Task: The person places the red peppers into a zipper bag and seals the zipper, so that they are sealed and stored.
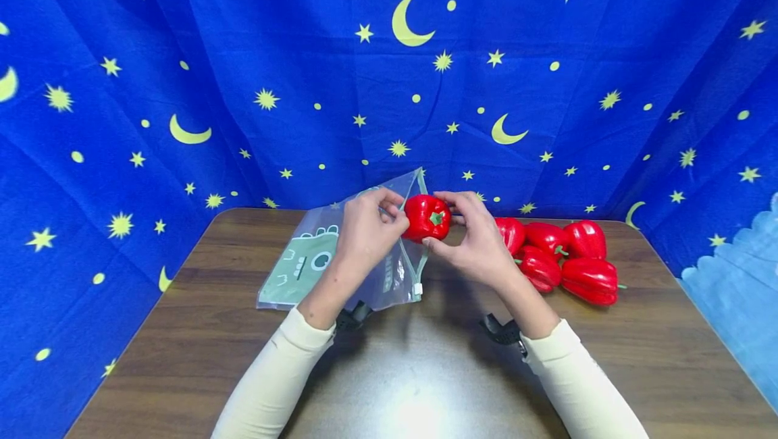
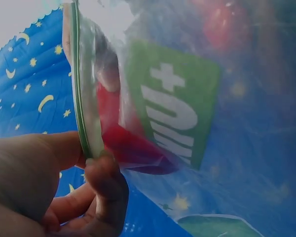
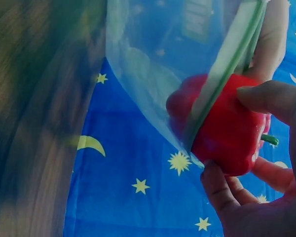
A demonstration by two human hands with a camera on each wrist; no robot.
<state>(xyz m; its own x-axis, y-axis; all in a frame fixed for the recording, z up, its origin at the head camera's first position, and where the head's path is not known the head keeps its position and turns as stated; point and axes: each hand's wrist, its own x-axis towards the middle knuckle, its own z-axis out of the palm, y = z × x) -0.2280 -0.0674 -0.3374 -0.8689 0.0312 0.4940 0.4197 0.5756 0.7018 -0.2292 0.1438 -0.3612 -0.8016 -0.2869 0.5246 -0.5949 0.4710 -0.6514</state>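
Observation:
My right hand grips a red bell pepper with a green stem, thumb on one side and fingers on the other. In the right wrist view the pepper lies partly inside the mouth of a clear zip bag, its stem end outside. My left hand pinches the bag's green-trimmed edge between thumb and finger, as the left wrist view shows at the zip strip. The clear bag carries a green cartoon print and a white slider at the end of its zip.
Several more red bell peppers lie grouped on the wooden table, just right of my right hand. A blue curtain with moons and stars hangs behind the table and along its sides.

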